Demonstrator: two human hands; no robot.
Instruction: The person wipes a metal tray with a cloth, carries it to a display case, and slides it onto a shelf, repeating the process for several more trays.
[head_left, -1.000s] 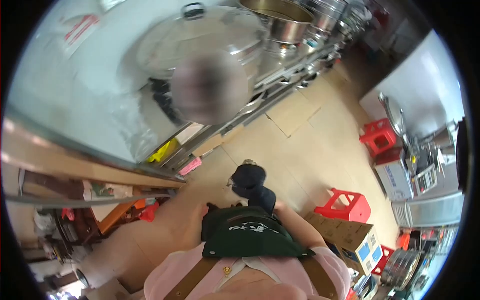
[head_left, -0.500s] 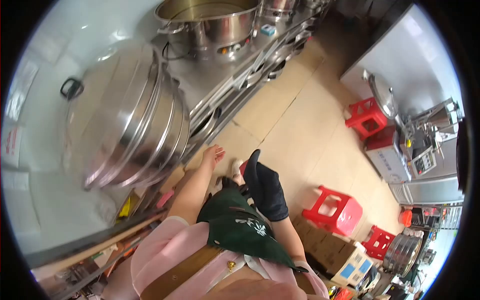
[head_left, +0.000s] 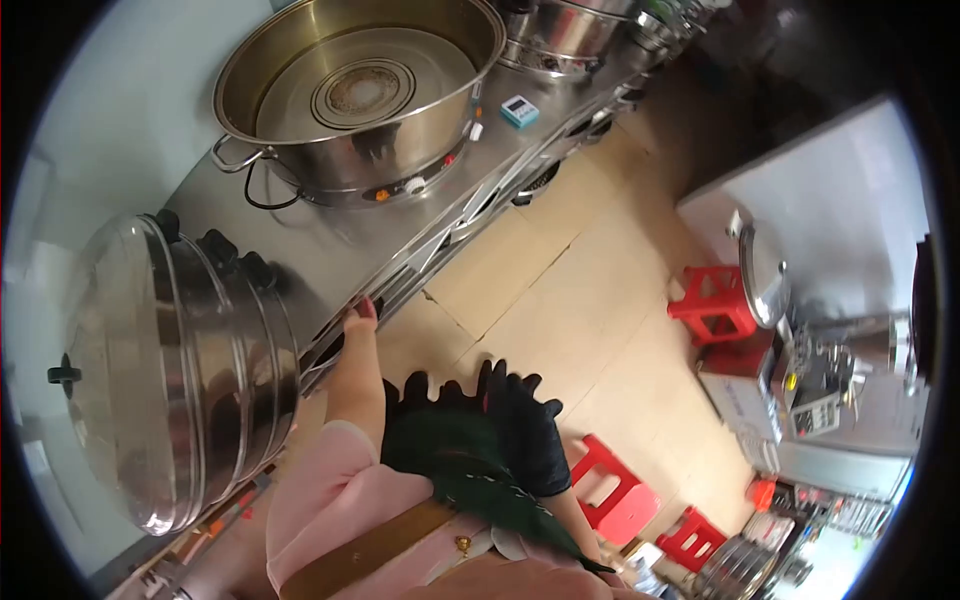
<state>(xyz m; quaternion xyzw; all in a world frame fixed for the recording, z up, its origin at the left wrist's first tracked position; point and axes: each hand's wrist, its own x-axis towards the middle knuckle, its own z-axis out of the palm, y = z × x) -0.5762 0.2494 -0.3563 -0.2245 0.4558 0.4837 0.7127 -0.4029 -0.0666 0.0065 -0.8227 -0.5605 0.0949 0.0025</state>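
Observation:
My bare left hand (head_left: 361, 313) reaches forward along the front edge of the steel counter (head_left: 335, 255), overlapping it in this view. Its fingers are foreshortened and partly hidden. To its left stands a stack of steel steamer tiers (head_left: 230, 375) under a clear domed lid (head_left: 115, 375) with a black knob. My right hand (head_left: 530, 432) wears a black glove and is held in front of the dark green apron (head_left: 440, 440), fingers apart, nothing in them. Ahead on the counter sits a wide steamer pot (head_left: 345, 165) with its top uncovered, a stained ring plate inside and small knobs on its base.
A small blue timer (head_left: 519, 111) lies beside the pot, with another steel pot (head_left: 560, 35) behind. Red stools (head_left: 625, 505) stand on the tiled floor (head_left: 550, 300) to the right. One stool farther off (head_left: 712, 305) has a glass lid (head_left: 765, 275) against it.
The view has shifted, bringing the pot's inside into sight. My left hand has moved forward and left to the counter edge. The gloved right hand has spread its fingers and sits lower in view.

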